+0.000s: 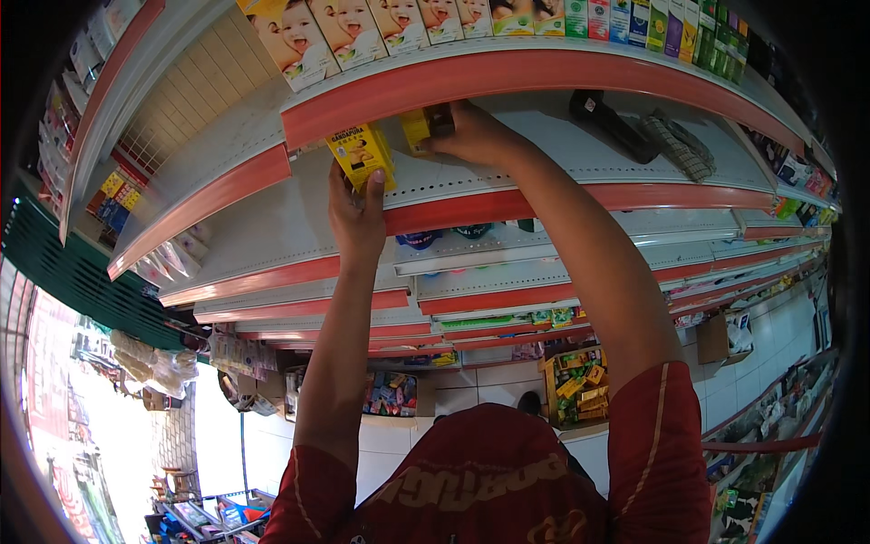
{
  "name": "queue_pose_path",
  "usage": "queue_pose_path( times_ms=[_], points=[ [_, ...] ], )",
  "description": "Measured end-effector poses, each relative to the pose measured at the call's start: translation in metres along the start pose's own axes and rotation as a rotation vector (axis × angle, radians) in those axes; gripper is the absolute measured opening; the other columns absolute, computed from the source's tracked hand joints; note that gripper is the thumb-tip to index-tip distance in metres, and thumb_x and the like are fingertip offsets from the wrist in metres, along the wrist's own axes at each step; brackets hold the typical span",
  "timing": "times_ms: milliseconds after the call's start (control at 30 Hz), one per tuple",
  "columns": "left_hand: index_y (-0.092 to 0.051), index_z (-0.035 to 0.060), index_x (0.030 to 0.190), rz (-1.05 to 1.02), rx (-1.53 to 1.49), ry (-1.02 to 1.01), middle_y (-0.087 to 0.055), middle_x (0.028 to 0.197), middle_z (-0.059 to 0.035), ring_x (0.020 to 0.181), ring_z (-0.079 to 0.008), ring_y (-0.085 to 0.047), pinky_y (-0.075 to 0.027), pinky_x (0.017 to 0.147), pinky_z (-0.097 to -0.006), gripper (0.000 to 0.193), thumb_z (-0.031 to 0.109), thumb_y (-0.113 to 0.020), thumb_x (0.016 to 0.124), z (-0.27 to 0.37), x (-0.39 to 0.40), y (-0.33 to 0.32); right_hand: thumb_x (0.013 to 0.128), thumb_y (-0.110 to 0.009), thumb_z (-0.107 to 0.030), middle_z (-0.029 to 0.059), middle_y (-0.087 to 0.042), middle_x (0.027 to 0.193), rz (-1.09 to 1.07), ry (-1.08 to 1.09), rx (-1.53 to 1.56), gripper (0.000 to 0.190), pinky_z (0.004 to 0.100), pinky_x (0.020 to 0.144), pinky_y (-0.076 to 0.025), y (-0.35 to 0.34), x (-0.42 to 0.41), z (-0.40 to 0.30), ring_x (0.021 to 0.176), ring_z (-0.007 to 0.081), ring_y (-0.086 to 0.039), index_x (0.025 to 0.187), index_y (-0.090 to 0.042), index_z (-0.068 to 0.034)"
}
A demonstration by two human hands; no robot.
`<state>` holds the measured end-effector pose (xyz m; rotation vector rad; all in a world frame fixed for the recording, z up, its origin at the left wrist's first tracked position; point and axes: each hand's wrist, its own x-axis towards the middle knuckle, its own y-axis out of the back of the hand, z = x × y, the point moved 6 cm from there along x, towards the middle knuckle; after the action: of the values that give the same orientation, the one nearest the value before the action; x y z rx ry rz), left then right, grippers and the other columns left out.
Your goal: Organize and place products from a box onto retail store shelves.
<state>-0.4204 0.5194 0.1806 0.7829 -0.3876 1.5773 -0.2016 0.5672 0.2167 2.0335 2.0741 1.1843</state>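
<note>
My left hand (358,221) grips a small stack of yellow product boxes (360,156) with printed fronts, at the left end of a white metal shelf (476,170). To its right, my right hand (476,136) reaches under the red-edged shelf above. It holds another small yellow box (414,130) with a dark side, close to the shelf's surface. My right fingers are partly hidden by that box and by the upper shelf's edge. The two hands are a short way apart, both over the same shelf.
A dark handheld tool (612,126) and a checked cloth (676,146) lie farther right on this shelf. Upright cartons (401,27) line the shelf above. Lower shelves jut out beneath. On the floor stand cardboard boxes of goods, one with yellow and green packets (581,387).
</note>
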Motion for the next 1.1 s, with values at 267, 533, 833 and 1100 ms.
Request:
queue_pose_path(
  times_ms=[267, 533, 833, 1100],
  points=[
    [-0.036, -0.0022, 0.149, 0.004, 0.042, 0.008, -0.062, 0.129, -0.0183, 0.119, -0.0219, -0.061, -0.046, 0.103, -0.0345, 0.054, 0.027, -0.056, 0.108, 0.001, -0.002, 0.002, 0.078, -0.089, -0.02, 0.0185, -0.067, 0.129, -0.139, -0.036, -0.124, 0.071, 0.0386, 0.102, -0.052, 0.012, 0.009, -0.025, 0.12, 0.0307, -0.065, 0.138, -0.055, -0.003],
    [-0.038, -0.0005, 0.145, 0.001, 0.06, 0.041, -0.059, 0.131, -0.0158, 0.121, -0.0193, -0.058, -0.043, 0.105, -0.0319, 0.041, 0.025, -0.043, 0.113, 0.003, -0.001, -0.001, 0.083, -0.082, -0.019, 0.0154, -0.07, 0.128, -0.297, -0.068, -0.139, 0.056, 0.0361, 0.098, -0.053, -0.005, 0.026, -0.029, 0.114, 0.0247, -0.068, 0.134, -0.064, -0.004],
    [-0.037, -0.0005, 0.145, -0.013, 0.019, 0.056, -0.057, 0.133, -0.0157, 0.122, -0.0192, -0.056, -0.041, 0.106, -0.0322, 0.041, 0.024, -0.043, 0.113, 0.001, -0.002, -0.003, 0.088, -0.077, -0.023, 0.0118, -0.075, 0.11, -0.337, -0.062, -0.008, 0.041, 0.033, 0.087, -0.052, -0.025, 0.04, -0.004, 0.096, 0.0193, -0.07, 0.125, -0.07, -0.006],
    [-0.039, -0.0008, 0.144, 0.0, 0.012, 0.015, -0.056, 0.133, -0.0143, 0.122, -0.0192, -0.055, -0.041, 0.107, -0.0327, 0.04, 0.023, -0.044, 0.113, -0.003, -0.001, -0.002, 0.088, -0.073, -0.024, 0.013, -0.075, 0.102, -0.33, -0.097, -0.035, 0.036, 0.0346, 0.083, -0.053, -0.039, 0.045, -0.005, 0.091, 0.0199, -0.07, 0.119, -0.072, -0.005]
  ],
)
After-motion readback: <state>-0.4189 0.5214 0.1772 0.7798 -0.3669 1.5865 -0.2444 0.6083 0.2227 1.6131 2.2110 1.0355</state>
